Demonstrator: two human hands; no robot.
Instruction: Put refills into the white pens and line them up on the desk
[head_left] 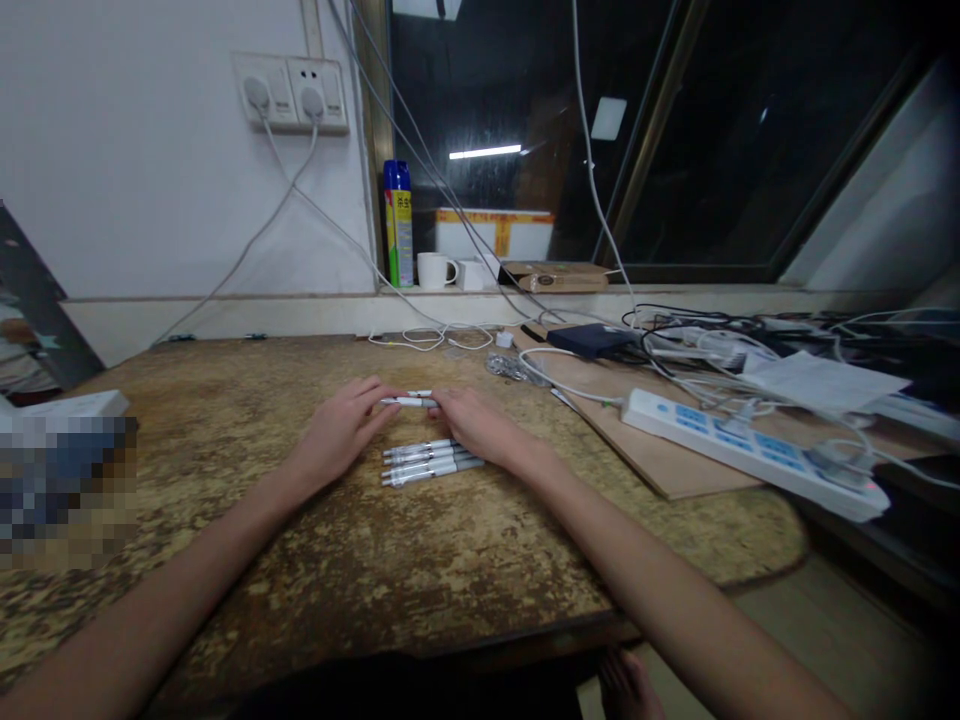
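- We see a worn, mottled brown table [337, 580], with both forearms reaching forward over it.
- Near its middle, we find the left hand [346, 428] nearly closed, thumb and fingers pinching the left end of a white pen [409, 402].
- Our right hand [474, 425] is likewise nearly closed, its fingertips at the pen's right end, so the pen lies level between the two.
- Just behind it we glimpse what looks like a second pen [420, 393], mostly hidden.
- Nearer to us, a row of pens [424, 468] lies side by side on the table, their right ends beside the right wrist.
- Off to the right, we notice a white power strip [739, 440] lying slantwise on a brown board [660, 472].
- Beyond, on the windowsill, we spot a white mug [433, 271] beside a spray can [400, 230].
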